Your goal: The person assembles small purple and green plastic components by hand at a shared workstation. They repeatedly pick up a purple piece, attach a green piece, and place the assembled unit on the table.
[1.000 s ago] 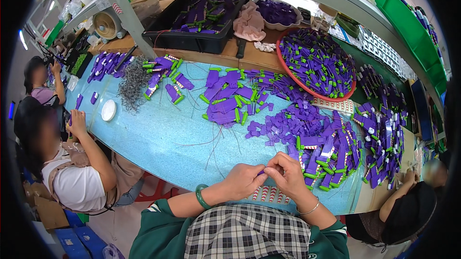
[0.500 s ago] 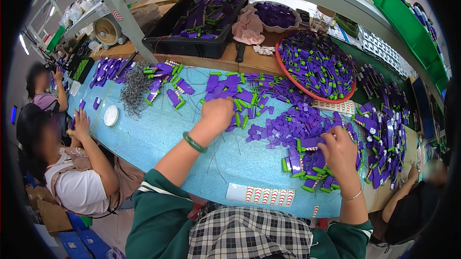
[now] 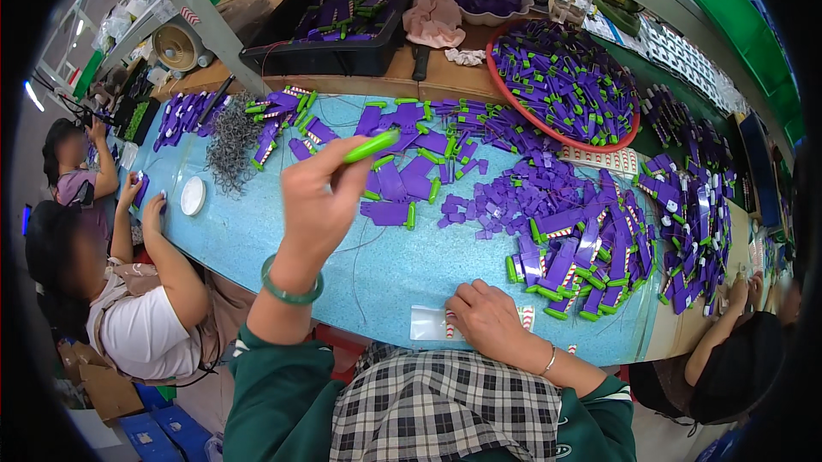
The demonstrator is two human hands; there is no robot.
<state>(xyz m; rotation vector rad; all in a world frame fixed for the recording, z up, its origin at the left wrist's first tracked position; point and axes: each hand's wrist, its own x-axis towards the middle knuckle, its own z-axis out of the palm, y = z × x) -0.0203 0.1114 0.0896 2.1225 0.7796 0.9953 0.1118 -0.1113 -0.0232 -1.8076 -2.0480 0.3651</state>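
Observation:
My left hand (image 3: 318, 205), wearing a green bangle, is raised over the table's near-left side. Its thumb and fingers pinch a bright green, rounded plastic piece (image 3: 372, 146); whether a purple part is attached cannot be made out. Down near the front edge, my right hand (image 3: 486, 316) has its fingers curled and closed on a sheet of red-and-white arrow stickers (image 3: 425, 323), covering most of the sheet. Beyond my left hand lie several purple tabs with green ends (image 3: 392, 181). A heap of striped purple-and-green pieces (image 3: 572, 267) spreads to the right of my right hand.
Small purple tabs (image 3: 505, 205) are piled mid-table. Behind them stands a red-rimmed basket (image 3: 494, 77) of purple-and-green pieces; a black tray (image 3: 330, 65) sits further left. Tangled grey wire (image 3: 229, 149) and a white round dish (image 3: 193, 196) lie left. Co-workers (image 3: 141, 308) sit at both sides.
My left hand has lifted from the purple tabs toward me, now showing the green piece. My right hand has moved from the striped pile down and left onto the sticker sheet.

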